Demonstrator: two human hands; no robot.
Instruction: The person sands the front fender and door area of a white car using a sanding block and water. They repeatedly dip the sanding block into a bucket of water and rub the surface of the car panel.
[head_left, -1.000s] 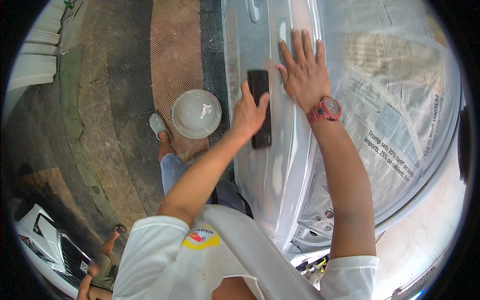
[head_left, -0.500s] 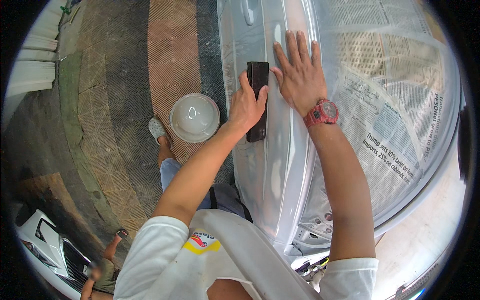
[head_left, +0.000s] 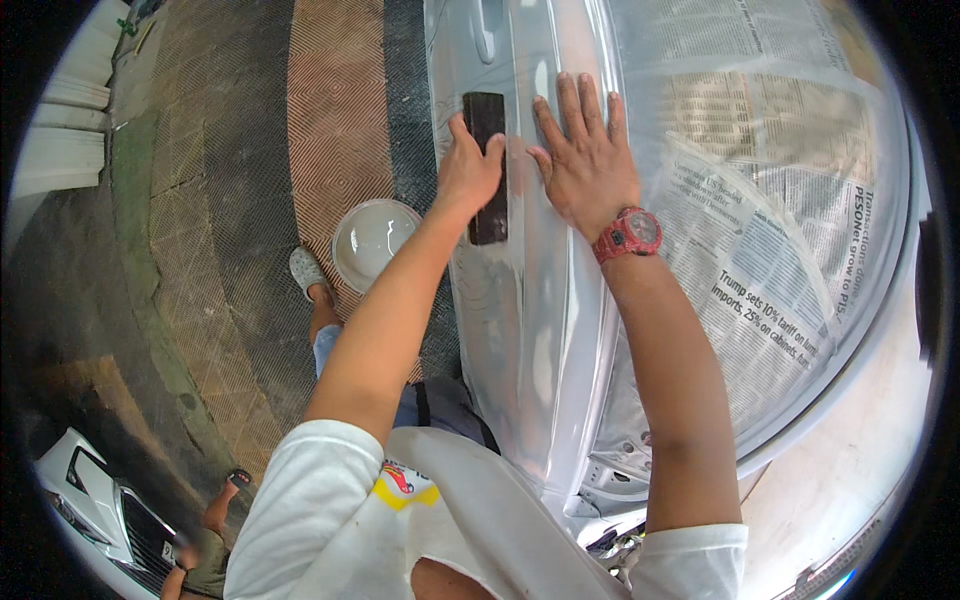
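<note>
Pressing a dark sanding block against the white car door, the left hand is clamped on it, long axis running toward the door handle; the right hand lies flat, fingers spread.

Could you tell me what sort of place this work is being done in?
Probably an outdoor car body repair spot: a silver car door panel with newspaper-masked window, patterned brick paving, and a white parked car nearby.
</note>
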